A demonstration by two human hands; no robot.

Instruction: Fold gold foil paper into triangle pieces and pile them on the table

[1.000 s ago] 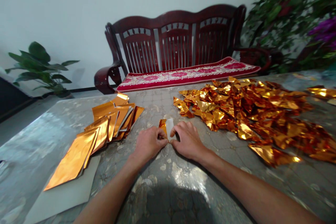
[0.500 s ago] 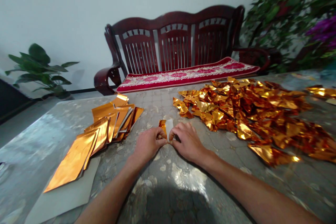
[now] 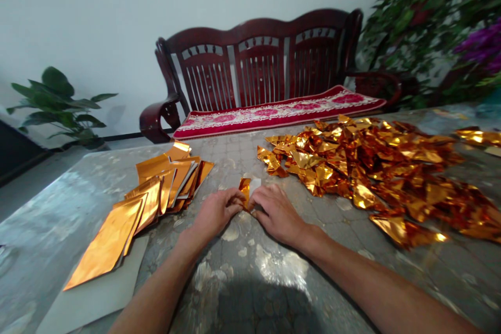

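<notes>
Foil [image 3: 245,186] is sitting just below centre in the head view, showing gold at left and white at right! The left hand [image 3: 216,212] is curling almost closed, thumb and fingers pinching its left side; the right hand [image 3: 278,216] is bending just as tightly, gripping its right. Gold sheets [image 3: 105,235] are fanning across the left of frame, folded pieces [image 3: 348,159] are lying heaped at right, and a bench [image 3: 260,75] is standing top centre.
</notes>
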